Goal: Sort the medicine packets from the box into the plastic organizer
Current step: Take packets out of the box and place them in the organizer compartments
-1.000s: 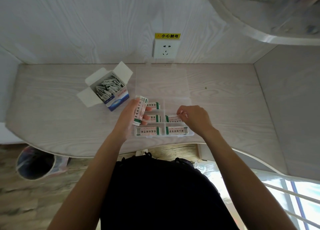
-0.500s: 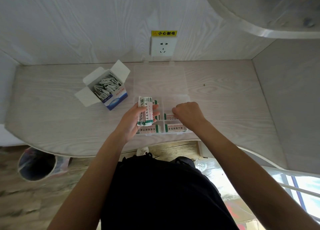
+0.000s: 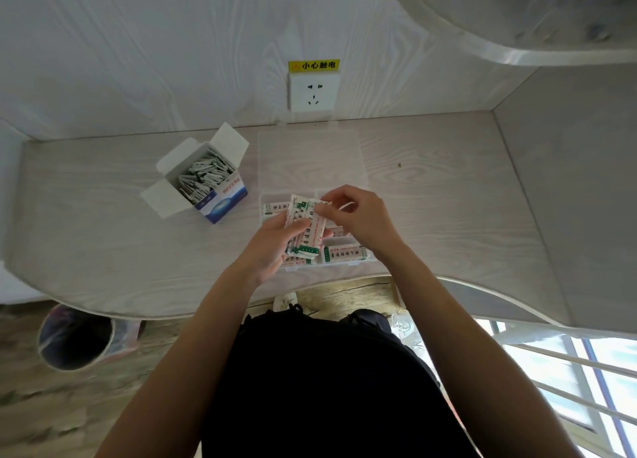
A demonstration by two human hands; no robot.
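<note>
Packets (image 3: 305, 230) sit fanned in the left hand (image 3: 272, 247), gripped above the plastic organizer (image 3: 362, 257), long axes running roughly six to twelve o'clock. At one o'clock from that bundle, the right hand (image 3: 358, 216) pinches the top packet's far end, so it is the nearer hand to draw one off. Box (image 3: 206, 181) stands at ten o'clock, still holding many packets.

Pale wood-grain desk (image 3: 431, 195) against matching wall (image 3: 138, 61), socket (image 3: 312, 93), bright window (image 3: 586, 371).
</note>
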